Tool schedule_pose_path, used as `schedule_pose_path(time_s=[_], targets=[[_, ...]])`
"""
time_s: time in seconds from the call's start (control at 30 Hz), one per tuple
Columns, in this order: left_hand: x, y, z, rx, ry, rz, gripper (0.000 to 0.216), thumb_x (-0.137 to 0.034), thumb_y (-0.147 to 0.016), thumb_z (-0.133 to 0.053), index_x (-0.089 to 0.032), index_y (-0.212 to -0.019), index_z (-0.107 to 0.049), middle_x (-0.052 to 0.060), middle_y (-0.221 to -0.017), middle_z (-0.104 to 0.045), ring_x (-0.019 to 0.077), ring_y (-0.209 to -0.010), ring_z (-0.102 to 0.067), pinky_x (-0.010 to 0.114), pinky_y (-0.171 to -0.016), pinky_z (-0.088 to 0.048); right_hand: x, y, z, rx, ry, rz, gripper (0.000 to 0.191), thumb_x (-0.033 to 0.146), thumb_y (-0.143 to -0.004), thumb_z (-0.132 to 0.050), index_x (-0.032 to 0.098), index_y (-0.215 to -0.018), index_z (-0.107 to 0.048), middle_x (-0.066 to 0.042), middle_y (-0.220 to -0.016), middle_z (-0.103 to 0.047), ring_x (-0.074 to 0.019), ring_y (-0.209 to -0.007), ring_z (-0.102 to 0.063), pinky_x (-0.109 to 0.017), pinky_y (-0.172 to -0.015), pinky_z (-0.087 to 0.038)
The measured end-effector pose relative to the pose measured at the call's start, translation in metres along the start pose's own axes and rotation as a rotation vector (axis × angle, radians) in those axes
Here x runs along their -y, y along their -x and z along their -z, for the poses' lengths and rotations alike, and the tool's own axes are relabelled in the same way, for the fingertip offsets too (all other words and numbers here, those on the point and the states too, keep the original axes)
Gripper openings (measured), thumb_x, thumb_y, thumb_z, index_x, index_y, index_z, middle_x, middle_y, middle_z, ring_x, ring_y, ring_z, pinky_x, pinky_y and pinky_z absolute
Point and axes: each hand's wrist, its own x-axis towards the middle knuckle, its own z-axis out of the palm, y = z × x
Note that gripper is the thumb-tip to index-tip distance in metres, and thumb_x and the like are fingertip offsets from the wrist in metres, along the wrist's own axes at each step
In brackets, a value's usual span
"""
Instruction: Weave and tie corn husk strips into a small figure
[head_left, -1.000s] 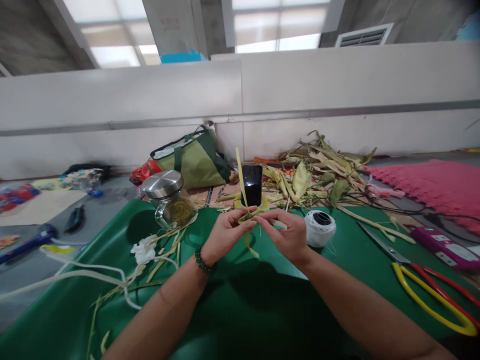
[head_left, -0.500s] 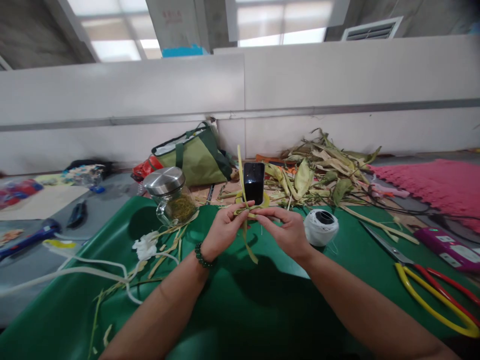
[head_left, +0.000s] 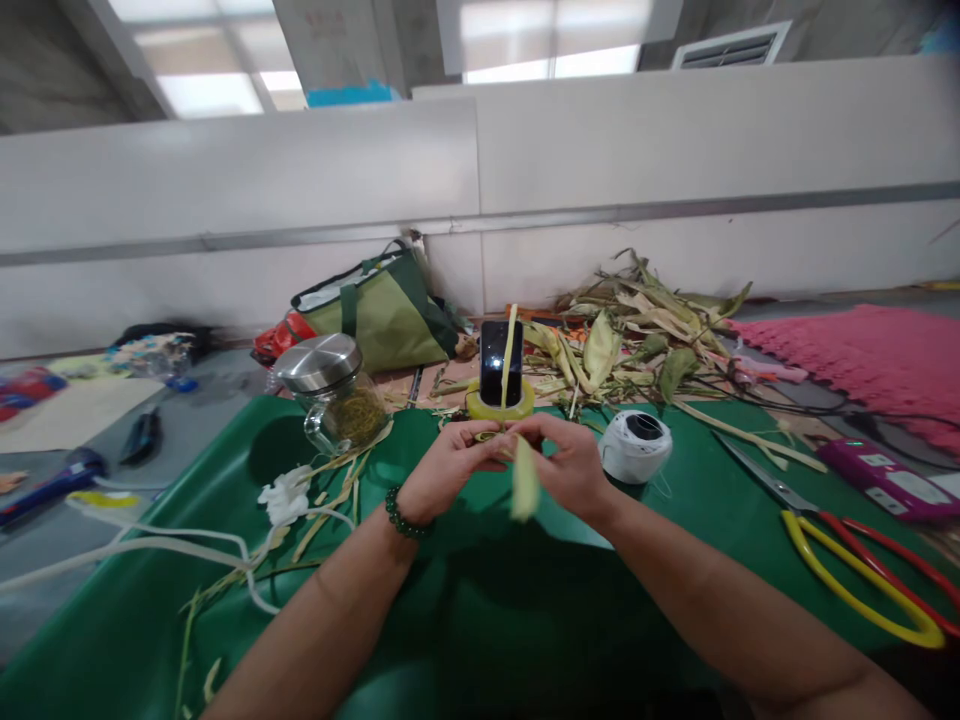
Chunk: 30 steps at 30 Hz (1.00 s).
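Both my hands meet over the green mat [head_left: 480,620], closed around a pale green strip of plant leaf, which looks like corn husk [head_left: 526,482]. My left hand [head_left: 450,463], with a dark green bead bracelet [head_left: 403,514] on the wrist, pinches a small coiled part of the husk. My right hand [head_left: 564,455] grips the strip right beside it. One narrow end stands up in front of the phone [head_left: 492,358]; a wider, blurred end hangs below the fingers. The phone leans upright in a roll of yellow tape [head_left: 480,402].
A white thread spool [head_left: 626,462] stands right of my hands, with large scissors [head_left: 817,520] farther right. A lidded glass jar [head_left: 352,410] stands left, near white tissue [head_left: 286,494]. Dry husks [head_left: 645,330] and a green bag [head_left: 390,320] lie behind.
The upright end of the strip has swung right, across the phone. Its lower end now hangs broader and in front of my right fingers. The whole view has shifted slightly.
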Motion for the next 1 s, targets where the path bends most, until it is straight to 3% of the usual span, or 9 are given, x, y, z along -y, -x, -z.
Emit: schedule_pose_path(time_s=[0.1,0.23,0.4,0.53,0.7,0.77,0.83,0.93,1.0], targets=[[0.000,0.002,0.002,0.056,0.043,0.037,0.040,-0.044,-0.064,-0.077,-0.013,-0.089,-0.074,0.009,-0.084,-0.074,0.0195,-0.076,-0.068,0.028,-0.071,-0.053,-0.001,-0.004,0.004,0.005,-0.188,-0.299,0.020,0.034,-0.079,-0.064,0.017,-0.067,-0.063,0.000,-0.060,-0.062,-0.0116,-0.055,-0.056,-0.022,-0.051,-0.044],[-0.003,0.003,0.000,0.097,0.093,0.023,0.033,-0.039,-0.066,-0.077,-0.014,-0.087,-0.073,0.007,-0.082,-0.074,0.0191,-0.077,-0.068,0.031,-0.078,-0.053,0.001,-0.007,0.004,0.026,-0.333,-0.522,0.031,0.042,-0.068,-0.072,0.017,-0.059,-0.057,0.003,-0.049,-0.053,-0.0087,-0.045,-0.046,-0.020,-0.041,-0.036],[-0.008,0.004,-0.004,0.081,-0.042,-0.026,0.020,-0.029,-0.069,-0.074,-0.014,-0.082,-0.072,0.005,-0.077,-0.073,0.0186,-0.075,-0.067,0.030,-0.075,-0.052,0.006,-0.008,0.004,0.030,-0.390,-0.588,0.040,0.045,-0.060,-0.077,0.017,-0.050,-0.050,0.004,-0.045,-0.051,-0.0074,-0.042,-0.043,-0.020,-0.039,-0.033],[-0.011,0.006,-0.003,0.102,-0.112,0.013,0.021,-0.028,-0.073,-0.070,-0.013,-0.088,-0.072,0.005,-0.067,-0.070,0.0167,-0.066,-0.063,0.028,-0.069,-0.049,-0.004,-0.015,0.008,0.089,-0.444,-0.626,0.046,0.052,-0.066,-0.070,0.017,-0.044,-0.049,0.004,-0.037,-0.046,-0.0056,-0.035,-0.036,-0.019,-0.035,-0.029],[-0.011,0.006,0.004,0.092,0.166,0.090,0.020,-0.021,-0.066,-0.072,-0.011,-0.084,-0.070,0.002,-0.054,-0.063,0.0119,-0.051,-0.056,0.024,-0.057,-0.044,-0.024,-0.024,0.023,-0.089,-0.449,-0.743,0.058,0.067,-0.075,-0.051,0.018,-0.044,-0.051,0.002,-0.033,-0.043,-0.0069,-0.030,-0.034,-0.021,-0.031,-0.026],[-0.012,0.005,0.007,0.067,0.282,0.133,0.018,-0.018,-0.065,-0.071,-0.010,-0.081,-0.069,0.000,-0.050,-0.059,0.0095,-0.047,-0.052,0.021,-0.050,-0.040,-0.026,-0.023,0.030,-0.156,-0.309,-0.596,0.062,0.065,-0.083,-0.040,0.018,-0.045,-0.053,0.002,-0.034,-0.041,-0.0081,-0.031,-0.037,-0.022,-0.033,-0.030],[-0.013,0.003,0.012,0.066,0.364,0.170,0.016,-0.016,-0.064,-0.068,-0.009,-0.078,-0.068,-0.002,-0.047,-0.053,0.0077,-0.044,-0.049,0.019,-0.046,-0.036,-0.023,-0.020,0.035,-0.138,-0.082,-0.294,0.052,0.055,-0.087,-0.045,0.018,-0.054,-0.061,0.000,-0.042,-0.050,-0.0092,-0.038,-0.045,-0.022,-0.041,-0.040],[-0.015,0.001,0.017,0.078,0.433,0.191,0.014,-0.015,-0.063,-0.065,-0.008,-0.075,-0.066,-0.003,-0.046,-0.046,0.0067,-0.043,-0.045,0.018,-0.044,-0.034,-0.016,-0.012,0.033,0.048,0.275,0.232,0.019,0.026,-0.088,-0.053,0.021,-0.089,-0.071,-0.004,-0.076,-0.067,-0.0123,-0.065,-0.060,-0.024,-0.062,-0.049],[-0.015,0.001,0.018,0.077,0.427,0.190,0.010,-0.015,-0.063,-0.064,-0.009,-0.070,-0.064,-0.003,-0.045,-0.044,0.0066,-0.042,-0.043,0.019,-0.044,-0.034,-0.011,-0.008,0.028,0.160,0.390,0.489,0.025,0.015,-0.088,-0.050,0.022,-0.103,-0.069,-0.005,-0.086,-0.068,-0.0134,-0.075,-0.061,-0.025,-0.068,-0.050]])
